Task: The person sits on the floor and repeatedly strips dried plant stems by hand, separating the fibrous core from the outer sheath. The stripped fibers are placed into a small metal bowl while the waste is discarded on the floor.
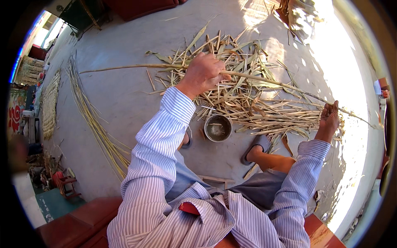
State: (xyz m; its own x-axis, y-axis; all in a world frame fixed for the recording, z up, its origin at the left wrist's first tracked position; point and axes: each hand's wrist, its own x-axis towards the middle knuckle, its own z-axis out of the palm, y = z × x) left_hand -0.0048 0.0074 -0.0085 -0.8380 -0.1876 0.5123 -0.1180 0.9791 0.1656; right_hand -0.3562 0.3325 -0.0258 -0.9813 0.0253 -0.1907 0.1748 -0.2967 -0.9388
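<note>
Running from left to right, one long, thin, yellowish-brown stalk (pixel 256 77) is slightly bent, above a pile of dry strips (pixel 244 96). A round bowl (pixel 218 139) contains a small pale piece (pixel 215 124). The left hand (pixel 204 75) reaches forward, fingers wrapped around the stalk; the right hand (pixel 329 118), farther out sideways, pinches it.

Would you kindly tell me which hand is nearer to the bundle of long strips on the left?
Left. The left hand holds the stick to the right of the bundle; the right hand is much farther right, toward the stick's right end.
</note>
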